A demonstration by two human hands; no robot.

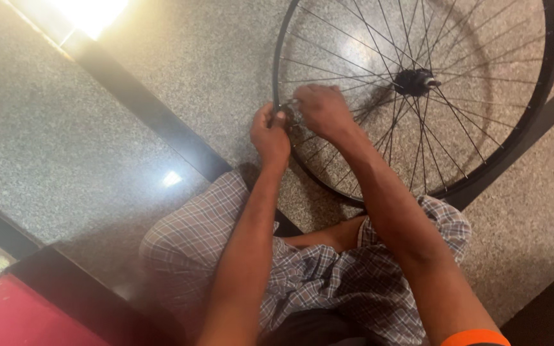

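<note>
Checked shorts (315, 275), black spoked wheel rim (549, 77), dark hub (415, 81)

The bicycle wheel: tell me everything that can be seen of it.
The bicycle wheel is a bare black rim with thin metal spokes crossing to a dark hub; no tyre shows. It stands on the speckled stone floor by the person's knees, its top cut off by the frame. The left hand grips the rim's near edge, and the right hand reaches among the spokes there.
</note>
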